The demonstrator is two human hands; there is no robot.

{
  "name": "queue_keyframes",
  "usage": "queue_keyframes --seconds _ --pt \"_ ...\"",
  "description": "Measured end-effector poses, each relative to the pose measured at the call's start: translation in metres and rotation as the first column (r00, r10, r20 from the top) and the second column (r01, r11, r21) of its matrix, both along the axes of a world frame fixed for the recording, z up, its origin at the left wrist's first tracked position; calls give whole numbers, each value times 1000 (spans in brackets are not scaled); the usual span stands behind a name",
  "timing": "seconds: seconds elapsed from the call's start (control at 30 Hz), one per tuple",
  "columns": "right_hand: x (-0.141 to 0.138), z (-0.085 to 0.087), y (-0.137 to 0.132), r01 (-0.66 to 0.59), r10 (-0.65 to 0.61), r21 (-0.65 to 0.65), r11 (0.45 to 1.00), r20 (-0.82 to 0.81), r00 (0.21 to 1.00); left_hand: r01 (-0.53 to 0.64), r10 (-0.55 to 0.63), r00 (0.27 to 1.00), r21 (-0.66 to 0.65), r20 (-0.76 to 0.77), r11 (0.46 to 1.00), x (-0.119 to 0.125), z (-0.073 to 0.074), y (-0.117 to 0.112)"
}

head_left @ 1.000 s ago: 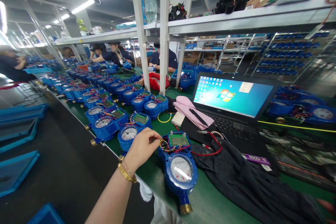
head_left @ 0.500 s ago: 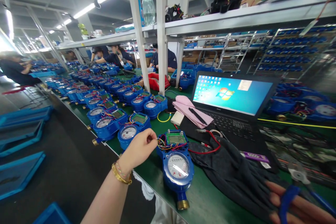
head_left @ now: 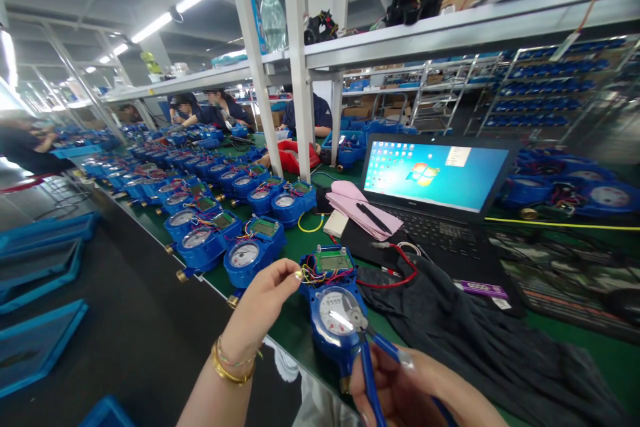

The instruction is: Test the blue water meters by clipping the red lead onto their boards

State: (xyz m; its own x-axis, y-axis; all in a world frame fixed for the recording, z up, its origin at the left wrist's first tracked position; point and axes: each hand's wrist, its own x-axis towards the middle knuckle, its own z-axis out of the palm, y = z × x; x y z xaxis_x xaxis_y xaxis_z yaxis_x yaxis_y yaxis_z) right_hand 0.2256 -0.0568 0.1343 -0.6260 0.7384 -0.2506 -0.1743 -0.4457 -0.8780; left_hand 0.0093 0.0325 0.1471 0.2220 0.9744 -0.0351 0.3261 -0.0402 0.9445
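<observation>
A blue water meter point(head_left: 320, 337) with a round dial lies in front of me. On its far end sits a green circuit board with a small display point(head_left: 333, 262). Thin coloured wires point(head_left: 323, 276) run below that display. My left hand point(head_left: 263, 300) pinches wire ends between thumb and forefinger at the meter's left side; a pale tip shows at the fingertips. Wire cutters point(head_left: 369, 377) with blue handles are in my right hand point(head_left: 420, 380), their jaws over the meter's dial and apart from the wires.
Rows of blue meters point(head_left: 197, 240) line the bench to the left. A laptop point(head_left: 430, 177), pink papers point(head_left: 365, 210), a red cable point(head_left: 410, 273) and a dark cloth point(head_left: 450, 320) lie at the right. Several people work farther back. Blue trays point(head_left: 43, 347) are at the lower left.
My right hand has come in from the lower right with the cutters, up to the meter. My left hand still pinches beside the wires, slightly lower. The view has shifted a little.
</observation>
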Motion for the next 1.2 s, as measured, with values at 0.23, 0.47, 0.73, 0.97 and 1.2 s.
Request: queue_keyframes --seconds 0.23,0.47,0.73,0.97,1.2 --pt "-6 37 18 -357 -572 703 615 709 412 -41 40 999 30 30 999 2 -4 -6" --pt "-10 41 31 -507 -595 638 580 756 271 -80 82 996 50 -35 996 -2 -2 -4" --pt "3 42 28 -475 -554 625 619 776 300 -108 117 983 71 -144 992 4 4 -8" --pt "7 40 26 -463 -527 635 618 772 356 -107 119 982 86 -149 991 1 -2 -9" --pt "-2 39 29 -475 -575 658 584 748 330 -61 63 996 38 -58 997 -5 -4 -14"
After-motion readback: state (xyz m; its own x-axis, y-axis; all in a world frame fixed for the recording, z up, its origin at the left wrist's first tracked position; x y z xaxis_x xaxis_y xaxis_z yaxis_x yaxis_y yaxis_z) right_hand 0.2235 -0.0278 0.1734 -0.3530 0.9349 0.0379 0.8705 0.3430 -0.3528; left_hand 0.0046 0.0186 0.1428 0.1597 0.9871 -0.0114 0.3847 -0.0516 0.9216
